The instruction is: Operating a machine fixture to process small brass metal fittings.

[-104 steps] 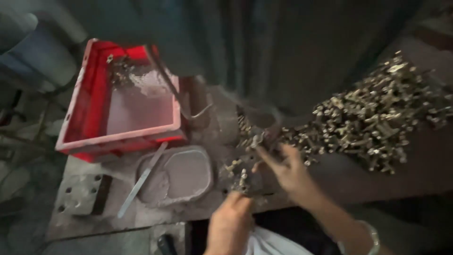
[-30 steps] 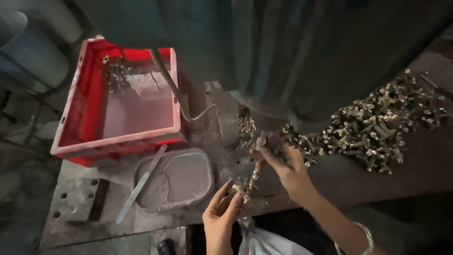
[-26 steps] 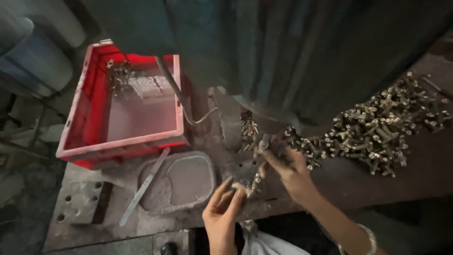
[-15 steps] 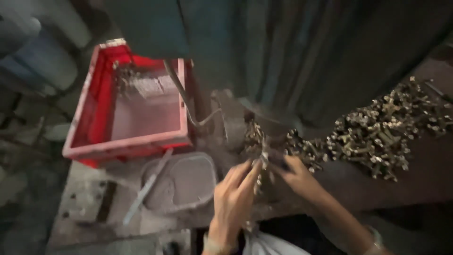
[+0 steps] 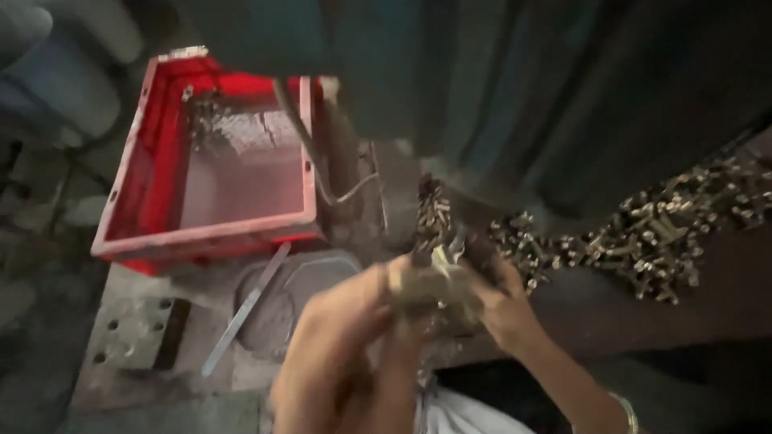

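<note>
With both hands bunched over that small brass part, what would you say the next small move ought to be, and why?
Probably steady the small brass part between both hands and pause. The left hand and right hand meet on it, both motion-blurred, so the grip cannot be judged. The heap of brass fittings and the red plastic crate are close by.

Red, brass and grey are filling your view.

You are looking at a bright red crate on the far left, its inside floor showing pale pinkish-grey. A heap of brass-yellow metal parts is glinting dull gold across the dark brown bench on the right. Near the crate, a silvery-grey flat strip is lying over a grey dusty tray, and a grey steel plate is showing a pattern of dark round holes.
</note>
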